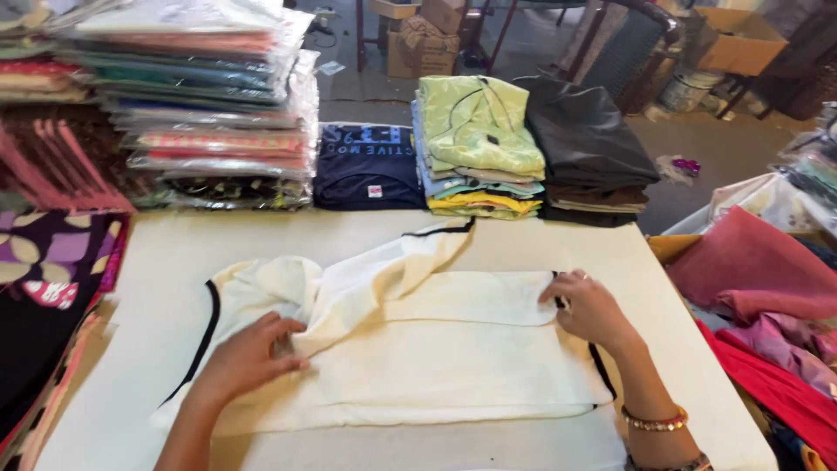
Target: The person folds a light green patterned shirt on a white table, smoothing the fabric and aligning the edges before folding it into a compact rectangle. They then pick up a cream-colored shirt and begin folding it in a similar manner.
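Hands on a cream garment

Cream garment (436,349) with black trim lies spread on the white table (540,240), near its middle. Left hand (248,353) presses bunched cloth at the left, fingers curled onto a fold. Right hand (588,305) pinches the garment's right edge. Folded stacks (475,148) sit along the far side
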